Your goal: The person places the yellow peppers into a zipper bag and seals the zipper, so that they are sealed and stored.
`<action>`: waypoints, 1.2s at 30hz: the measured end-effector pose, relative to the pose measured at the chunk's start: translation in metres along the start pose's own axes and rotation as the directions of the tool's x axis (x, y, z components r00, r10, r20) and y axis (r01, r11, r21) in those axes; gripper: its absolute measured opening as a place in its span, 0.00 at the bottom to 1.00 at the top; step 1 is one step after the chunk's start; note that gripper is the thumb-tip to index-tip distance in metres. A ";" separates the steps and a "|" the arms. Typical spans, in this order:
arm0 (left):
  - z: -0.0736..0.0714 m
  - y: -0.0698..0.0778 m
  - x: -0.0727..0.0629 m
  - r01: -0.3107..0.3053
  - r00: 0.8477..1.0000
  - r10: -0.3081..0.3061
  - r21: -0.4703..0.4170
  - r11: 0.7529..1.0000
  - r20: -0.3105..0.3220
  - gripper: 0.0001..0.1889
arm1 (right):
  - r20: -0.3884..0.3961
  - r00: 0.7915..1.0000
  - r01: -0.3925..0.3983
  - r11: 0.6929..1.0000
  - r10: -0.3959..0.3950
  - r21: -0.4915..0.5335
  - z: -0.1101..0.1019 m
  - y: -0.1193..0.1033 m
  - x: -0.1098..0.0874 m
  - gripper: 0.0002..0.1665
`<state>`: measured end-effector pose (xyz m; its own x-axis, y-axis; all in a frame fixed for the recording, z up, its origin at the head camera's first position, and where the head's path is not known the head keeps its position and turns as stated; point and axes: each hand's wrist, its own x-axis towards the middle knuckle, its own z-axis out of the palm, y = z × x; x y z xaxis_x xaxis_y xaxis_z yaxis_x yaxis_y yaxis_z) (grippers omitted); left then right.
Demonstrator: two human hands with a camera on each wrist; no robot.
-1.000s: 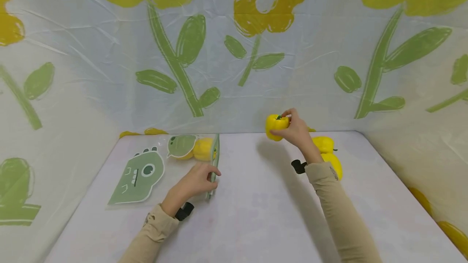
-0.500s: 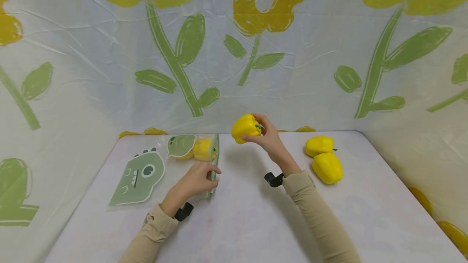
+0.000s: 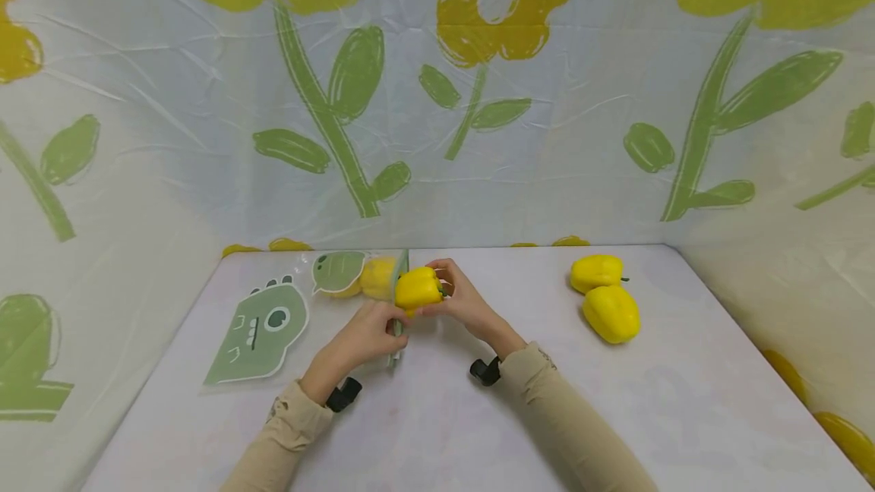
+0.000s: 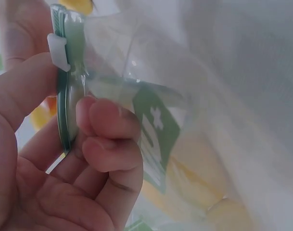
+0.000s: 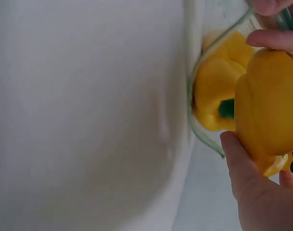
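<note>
A clear zip bag point(image 3: 321, 355) with green dinosaur prints lies on the left of the table, its green-edged mouth facing right. My left hand point(image 3: 365, 336) pinches the near side of that mouth; the left wrist view shows the green zip strip and white slider point(image 4: 59, 52) by the fingers. Inside the bag sits a yellow bell pepper point(image 3: 378, 278), with more yellow behind the print. My right hand point(image 3: 468, 306) grips another yellow bell pepper point(image 3: 418, 288) by its stem end, right at the open mouth. In the right wrist view the bagged pepper point(image 5: 216, 91) appears behind the held one.
Two more yellow bell peppers, one behind point(image 3: 596, 273) and one in front point(image 3: 612, 314), lie touching on the right of the white table point(image 3: 478, 431). A flower-printed cloth point(image 3: 574, 173) stands behind the table and along both sides.
My right hand has carried its pepper leftward and down from above the table's far middle to the bag's mouth. My left hand has stayed at the bag's edge.
</note>
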<state>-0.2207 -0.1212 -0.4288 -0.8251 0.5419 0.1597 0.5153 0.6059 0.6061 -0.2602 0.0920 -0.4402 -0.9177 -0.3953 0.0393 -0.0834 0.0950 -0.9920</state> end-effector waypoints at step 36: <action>0.001 0.000 0.000 -0.081 0.997 0.082 0.068 0.994 -0.012 0.07 | 0.175 0.980 -0.055 0.978 0.092 -0.202 0.021 0.008 0.011 0.44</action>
<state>-0.2206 -0.1208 -0.4298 -0.7828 0.5827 0.2185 0.5951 0.5983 0.5365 -0.2632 0.0689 -0.4497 -0.8394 -0.5385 -0.0734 -0.1092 0.2995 -0.9478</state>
